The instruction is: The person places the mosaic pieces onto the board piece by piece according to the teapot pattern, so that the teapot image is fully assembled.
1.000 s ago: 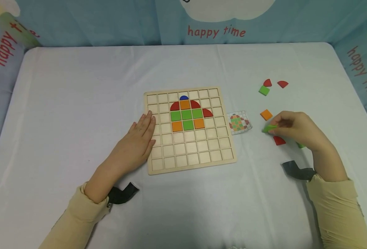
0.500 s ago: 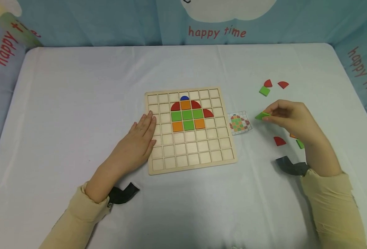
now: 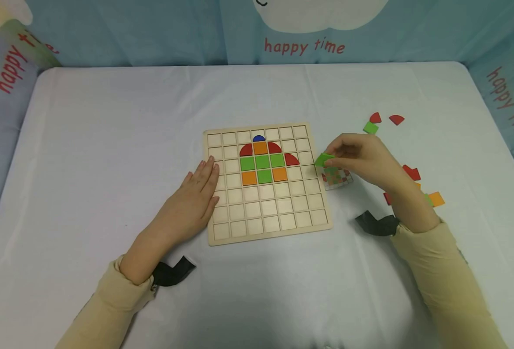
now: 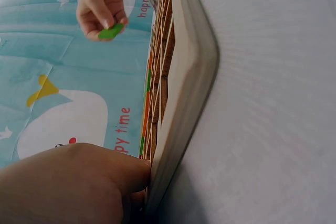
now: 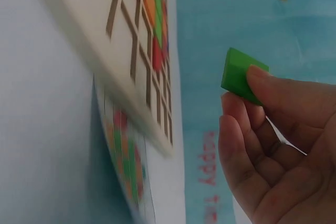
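A wooden grid board (image 3: 251,208) lies mid-table, with green and orange squares, red quarter-circles and a blue half-circle set in its upper cells. My left hand (image 3: 187,203) rests with straight fingers on the board's left edge. Between thumb and fingers my right hand (image 3: 361,157) pinches a green square tile (image 3: 324,159), held up at the board's right edge; the right wrist view shows that tile (image 5: 239,74) tilted, clear of the board. Just below it, a small printed pattern card (image 3: 337,179) is partly covered by the hand.
Red quarter-circles (image 3: 396,119) and a green square (image 3: 370,128) lie at the upper right of the white-covered table. Further right, more red pieces (image 3: 411,172) and an orange square (image 3: 436,198) are partly hidden by my right forearm. A printed blue curtain (image 3: 174,34) stands behind.
My right hand has lifted the green square from the loose pieces and carried it left to the board's right edge. My left hand has stayed put.
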A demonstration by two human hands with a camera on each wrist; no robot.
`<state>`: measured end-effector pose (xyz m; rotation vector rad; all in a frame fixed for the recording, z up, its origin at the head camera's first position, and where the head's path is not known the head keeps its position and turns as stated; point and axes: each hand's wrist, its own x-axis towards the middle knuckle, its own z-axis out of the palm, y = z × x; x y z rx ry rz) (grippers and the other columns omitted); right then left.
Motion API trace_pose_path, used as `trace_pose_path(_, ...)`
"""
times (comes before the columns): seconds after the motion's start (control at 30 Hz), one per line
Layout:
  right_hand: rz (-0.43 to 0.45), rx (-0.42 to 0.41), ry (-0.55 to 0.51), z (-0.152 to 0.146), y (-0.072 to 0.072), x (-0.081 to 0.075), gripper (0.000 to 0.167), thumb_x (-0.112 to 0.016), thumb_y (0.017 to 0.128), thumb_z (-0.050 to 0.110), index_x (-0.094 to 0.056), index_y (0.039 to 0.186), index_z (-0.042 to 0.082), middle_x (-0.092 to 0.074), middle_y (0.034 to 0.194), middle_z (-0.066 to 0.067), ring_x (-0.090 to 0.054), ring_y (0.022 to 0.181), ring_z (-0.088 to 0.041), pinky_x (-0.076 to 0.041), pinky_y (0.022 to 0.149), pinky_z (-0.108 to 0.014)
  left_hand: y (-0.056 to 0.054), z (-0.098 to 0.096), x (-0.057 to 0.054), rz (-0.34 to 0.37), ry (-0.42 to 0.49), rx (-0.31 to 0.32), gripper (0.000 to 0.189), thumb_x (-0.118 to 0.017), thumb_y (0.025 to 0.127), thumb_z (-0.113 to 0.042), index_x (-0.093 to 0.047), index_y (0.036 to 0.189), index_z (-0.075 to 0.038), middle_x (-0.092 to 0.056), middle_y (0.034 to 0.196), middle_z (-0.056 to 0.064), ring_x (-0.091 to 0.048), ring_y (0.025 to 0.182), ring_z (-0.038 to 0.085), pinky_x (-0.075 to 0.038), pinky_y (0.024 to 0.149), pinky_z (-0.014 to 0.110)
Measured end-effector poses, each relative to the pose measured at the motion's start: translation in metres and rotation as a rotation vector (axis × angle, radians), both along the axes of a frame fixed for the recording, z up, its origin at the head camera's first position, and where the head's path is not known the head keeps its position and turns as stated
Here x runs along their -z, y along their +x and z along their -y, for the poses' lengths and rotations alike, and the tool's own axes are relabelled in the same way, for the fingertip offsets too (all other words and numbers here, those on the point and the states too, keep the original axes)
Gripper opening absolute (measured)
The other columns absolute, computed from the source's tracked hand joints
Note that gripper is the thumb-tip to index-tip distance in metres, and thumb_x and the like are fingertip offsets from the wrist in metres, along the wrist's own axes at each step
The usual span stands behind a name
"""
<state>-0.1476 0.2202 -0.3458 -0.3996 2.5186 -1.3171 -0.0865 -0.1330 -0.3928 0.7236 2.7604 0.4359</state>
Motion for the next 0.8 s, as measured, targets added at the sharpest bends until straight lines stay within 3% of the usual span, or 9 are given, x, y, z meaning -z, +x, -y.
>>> trace_pose_path(0.2, -0.017, -0.141, -0.012, 0.033, -0.005, 0.007, 0.012, -0.071, 0.083, 0.002, -0.066, 0.093, -0.001, -0.063, 0.088, -0.009, -0.059, 0.077, -0.017, -0.049, 0.069, -0.019, 0.0, 0.0, 0.0, 0.0, 0.005, -0.001, 0.059, -0.039, 0.101, -0.019, -0.013, 0.147, 0.008, -0.003, 0.156, 0.02, -0.003, 0.143, 0.031, -0.014, 0.112, 0.051)
trace_pose_path(0.37, 0.023, -0.189, -0.028, 0.05, -0.008, 0.012, 0.012, -0.071, 0.083, 0.001, -0.067, 0.094, -0.001, -0.063, 0.09, -0.009, -0.059, 0.08, -0.019, -0.048, 0.074, -0.02, 0.0, 0.0, 0.0, -0.001, 0.003, 0.002, 0.059, -0.039, 0.101, -0.019, -0.013, 0.147, 0.008, -0.003, 0.155, 0.02, -0.003, 0.143, 0.032, -0.013, 0.112, 0.051)
trace_pose_path(0.8, 0.117, -0.367, -0.019, 0.087, -0.005, 0.013, 0.01, -0.068, 0.083, -0.002, -0.07, 0.092, 0.0, -0.067, 0.085, -0.005, -0.057, 0.074, -0.017, -0.05, 0.071, -0.026, -0.001, 0.0, 0.0, 0.006, -0.007, 0.002, 0.059, -0.039, 0.101, -0.018, -0.012, 0.147, 0.008, -0.001, 0.156, 0.019, -0.002, 0.143, 0.031, -0.014, 0.112, 0.051)
